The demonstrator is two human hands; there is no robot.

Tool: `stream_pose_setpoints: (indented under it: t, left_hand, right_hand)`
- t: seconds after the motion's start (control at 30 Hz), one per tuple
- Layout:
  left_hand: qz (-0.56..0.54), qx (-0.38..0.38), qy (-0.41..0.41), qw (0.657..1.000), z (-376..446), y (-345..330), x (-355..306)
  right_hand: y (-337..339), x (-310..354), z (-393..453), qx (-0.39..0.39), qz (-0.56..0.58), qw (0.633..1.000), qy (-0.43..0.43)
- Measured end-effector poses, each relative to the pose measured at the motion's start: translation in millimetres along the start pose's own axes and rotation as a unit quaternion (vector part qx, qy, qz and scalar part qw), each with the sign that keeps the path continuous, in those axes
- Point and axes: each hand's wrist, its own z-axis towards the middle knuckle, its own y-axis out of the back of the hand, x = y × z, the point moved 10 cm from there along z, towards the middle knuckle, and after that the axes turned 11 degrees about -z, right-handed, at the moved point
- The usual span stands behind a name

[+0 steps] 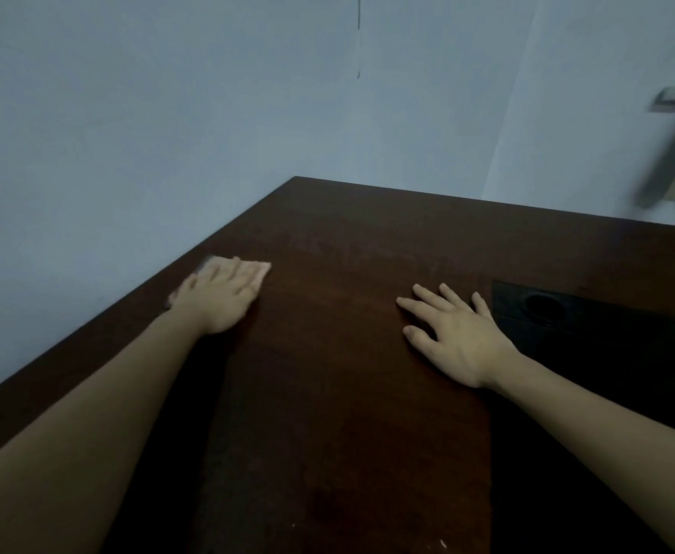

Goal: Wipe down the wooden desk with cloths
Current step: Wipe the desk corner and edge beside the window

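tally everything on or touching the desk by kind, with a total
Pale pink cloth under the left hand: 1
Bare hands, left hand and right hand, fingers flat: 2
Black cable panel in the dark wooden desk: 1
Total: 4

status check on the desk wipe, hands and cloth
Left hand flat on pink cloth near desk's left edge. Right hand flat on bare wood, no cloth. Black cable panel beside right hand.

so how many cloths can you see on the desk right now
1. A pale pink cloth lies near the left edge of the dark wooden desk, pressed flat under the left hand. The right hand rests bare on the wood. Another could be out of view.
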Motion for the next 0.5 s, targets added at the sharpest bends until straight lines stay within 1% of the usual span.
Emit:
stream_pose_setpoints:
  t: [0.07, 0.17, 0.2, 0.27, 0.33, 0.43, 0.5]
  left_hand:
    - [0.03, 0.001, -0.083, 0.996, -17.7, -8.8, -34.7]
    - [0.053, -0.013, -0.206, 0.977, -71.3, -27.1, -66.7]
    - [0.049, -0.008, -0.222, 0.974, -85.1, -31.3, -63.5]
    - [0.015, 0.005, -0.219, 0.976, -90.3, -30.5, -35.3]
    - [0.02, -0.015, -0.212, 0.977, -74.6, -19.6, 6.7]
    - [0.01, -0.046, -0.126, 0.991, -36.1, -1.9, 71.4]
    - [-0.001, -0.047, -0.079, 0.996, -13.4, 1.2, 93.1]
  right_hand:
    - [0.1, 0.3, 0.1, 0.001, 0.0, 1.0, 0.001]
    - [-1.8, 0.4, 0.3, 0.002, -0.005, 1.0, 0.004]
    - [-2.3, 0.0, 0.6, 0.001, -0.006, 1.0, 0.003]
    - [-3.1, -0.6, 1.0, 0.0, -0.005, 1.0, 0.004]
    - [-3.3, -1.2, 1.4, 0.0, -0.007, 1.0, 0.003]
    - [-2.6, -2.6, 0.7, 0.0, -0.005, 1.0, 0.001]
    - [-2.1, -2.7, 0.7, -0.003, -0.005, 1.0, 0.0]
